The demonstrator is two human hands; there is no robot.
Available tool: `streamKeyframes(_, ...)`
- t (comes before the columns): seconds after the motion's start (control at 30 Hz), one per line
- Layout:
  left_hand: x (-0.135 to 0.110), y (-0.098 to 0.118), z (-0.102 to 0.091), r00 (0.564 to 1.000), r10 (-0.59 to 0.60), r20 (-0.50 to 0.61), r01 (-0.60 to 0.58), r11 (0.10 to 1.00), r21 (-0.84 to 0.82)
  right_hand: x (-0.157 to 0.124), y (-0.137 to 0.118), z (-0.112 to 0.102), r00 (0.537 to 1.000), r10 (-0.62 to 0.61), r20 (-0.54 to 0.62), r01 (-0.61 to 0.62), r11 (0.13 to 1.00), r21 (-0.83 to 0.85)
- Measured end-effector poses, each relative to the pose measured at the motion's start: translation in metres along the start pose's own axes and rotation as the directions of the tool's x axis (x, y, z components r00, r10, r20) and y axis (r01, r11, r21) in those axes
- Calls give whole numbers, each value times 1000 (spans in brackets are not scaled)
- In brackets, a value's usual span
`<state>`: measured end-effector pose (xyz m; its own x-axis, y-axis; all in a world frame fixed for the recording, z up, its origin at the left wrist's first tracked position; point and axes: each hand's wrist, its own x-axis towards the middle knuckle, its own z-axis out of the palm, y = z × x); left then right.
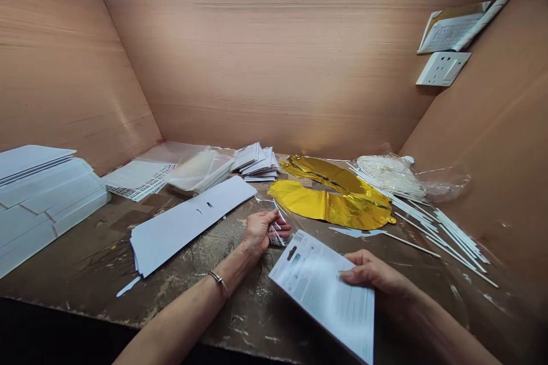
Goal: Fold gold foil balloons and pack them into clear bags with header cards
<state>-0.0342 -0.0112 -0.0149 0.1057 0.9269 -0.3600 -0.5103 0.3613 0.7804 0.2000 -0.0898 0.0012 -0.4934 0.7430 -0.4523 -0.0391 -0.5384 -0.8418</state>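
Clear plastic bag (279, 229) is pinched shut-fingered in left hand (260, 232); printed card (319, 291) is clamped at its edge by right hand (370, 276). Gold foil balloons (331, 199) are laid just beyond on scarred worktop (85, 251), white sticks (445, 236) rightward.

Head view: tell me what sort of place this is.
Probably a small packing or craft booth: a scarred bench inside plywood walls, stacks of white card, and gold foil balloons beside loose white sticks.

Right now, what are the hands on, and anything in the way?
Left hand pinching clear plastic sleeve. Right hand holding printed white card. Gold foil balloon beyond them.
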Motion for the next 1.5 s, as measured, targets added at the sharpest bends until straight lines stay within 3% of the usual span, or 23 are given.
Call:
streamKeyframes(0.13,-7,2,5,999,-45,4,45,999,12,15,7,6,999,24,46,-24,1000,6)
streamKeyframes(0.33,-26,12,1,999,-48,-13,48,999,6,30,-3,-1,995,-78,-58,79,996,28)
streamKeyframes(0.57,-31,9,-11,998,56,-14,-56,998,-1,28,-2,9,954,-237,-184,233,971,-46)
streamKeyframes(0.8,-34,-4,-3,987,159,-15,-160,983,-93,32,-2,24,905,-329,-271,330,943,-45)
streamKeyframes(1.0,-34,-14,7,981,187,56,-175,971,-165,42,9,34,834,-428,-349,422,901,-97)
streamKeyframes(1.2,-28,-4,30,960,236,154,-221,970,-104,56,13,36,702,-579,-415,589,799,-118)
streamKeyframes(1.33,-20,23,35,882,373,286,-406,912,63,51,-13,29,727,-610,-314,578,791,-200)
streamKeyframes(1.4,-17,31,32,845,375,380,-465,867,179,46,-29,25,661,-661,-354,613,749,-253)
streamKeyframes(1.47,-17,31,27,832,329,447,-468,848,248,42,-43,23,579,-720,-382,659,689,-301)
streamKeyframes(1.5,-18,29,24,832,310,459,-461,848,262,41,-48,24,561,-741,-368,669,668,-325)
